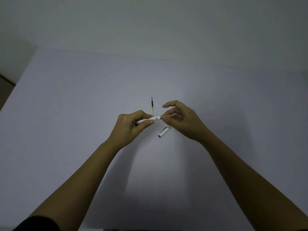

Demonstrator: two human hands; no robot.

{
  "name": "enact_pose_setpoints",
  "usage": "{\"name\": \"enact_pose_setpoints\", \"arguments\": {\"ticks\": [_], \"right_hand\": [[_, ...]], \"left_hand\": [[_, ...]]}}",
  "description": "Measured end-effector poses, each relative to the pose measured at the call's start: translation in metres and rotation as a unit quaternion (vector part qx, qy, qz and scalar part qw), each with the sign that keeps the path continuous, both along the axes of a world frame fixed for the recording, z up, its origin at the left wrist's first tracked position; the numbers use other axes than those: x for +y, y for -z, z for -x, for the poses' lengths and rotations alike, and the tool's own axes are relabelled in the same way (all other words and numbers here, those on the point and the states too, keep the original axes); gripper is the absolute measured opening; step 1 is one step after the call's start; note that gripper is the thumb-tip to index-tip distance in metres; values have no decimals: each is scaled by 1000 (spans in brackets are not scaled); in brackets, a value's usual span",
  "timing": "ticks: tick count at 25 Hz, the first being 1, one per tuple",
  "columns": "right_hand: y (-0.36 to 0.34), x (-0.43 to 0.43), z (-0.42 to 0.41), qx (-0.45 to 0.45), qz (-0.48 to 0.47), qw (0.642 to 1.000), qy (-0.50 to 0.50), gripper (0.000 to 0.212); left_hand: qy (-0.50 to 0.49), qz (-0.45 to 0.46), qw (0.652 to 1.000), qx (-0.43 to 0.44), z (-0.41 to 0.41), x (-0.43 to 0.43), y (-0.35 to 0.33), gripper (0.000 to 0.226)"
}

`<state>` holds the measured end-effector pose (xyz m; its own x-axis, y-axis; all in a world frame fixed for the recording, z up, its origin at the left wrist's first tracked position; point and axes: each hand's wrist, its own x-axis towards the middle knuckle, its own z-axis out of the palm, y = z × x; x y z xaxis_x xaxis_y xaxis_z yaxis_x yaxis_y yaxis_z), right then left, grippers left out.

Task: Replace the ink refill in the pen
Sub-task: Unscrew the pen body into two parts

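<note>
White plastic pen barrel point(150, 119) with a patterned grip section and a dark ring at its open end: held level above the desk, long axis running from 8 o'clock to 2 o'clock, open end toward 2 o'clock. Slim ink refill point(152, 105) with clear tube, yellowish band, dark section and grey tip: lying flat on the desk at 12 o'clock from the barrel, tip pointing to 12 o'clock. White cylindrical pen cap point(164, 131) with dark end: lying on the desk at 5 o'clock from the barrel, tilted diagonally, well apart from the refill.
</note>
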<state>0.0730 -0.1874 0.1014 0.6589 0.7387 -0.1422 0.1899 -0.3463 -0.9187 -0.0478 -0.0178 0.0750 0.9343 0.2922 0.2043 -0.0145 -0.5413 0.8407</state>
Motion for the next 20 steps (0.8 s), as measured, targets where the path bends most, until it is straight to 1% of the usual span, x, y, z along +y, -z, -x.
{"name": "enact_pose_setpoints", "arguments": {"ticks": [1,2,3,4,6,7,9,11,14,16,18,20], "right_hand": [[0,2,-2,-8,25,1000,3,10],[0,2,-4,-34,49,998,-1,18],[-1,3,-6,-57,60,997,-7,22],[-2,3,-7,-78,57,995,-15,18],[-3,1,-6,-97,18,995,-29,8],[-3,0,-5,-90,-4,996,-26,11],[-3,-1,-4,-43,-28,999,-11,15],[-1,1,-3,0,2,1000,-3,16],[1,4,-5,-3,64,998,-16,25],[-2,4,-7,14,54,998,-15,19],[-3,2,-8,0,26,999,-37,9],[-4,-1,-10,-33,8,998,-52,15]], "left_hand": [[4,-4,1000,-2,0,0,0,27],[8,-10,1000,-4,1,1,0,26],[10,-14,1000,-7,1,1,0,24],[11,-13,1000,-8,2,1,1,23],[4,5,1000,-4,3,1,2,22],[0,15,1000,-2,3,1,2,22],[-6,25,1000,-4,4,2,3,23],[-7,24,1000,-6,4,2,2,23],[3,13,1000,-2,3,1,2,23],[7,13,1000,-3,4,0,2,22],[1,25,1000,-1,4,-1,2,22],[-5,35,999,-1,5,-1,2,22]]}}
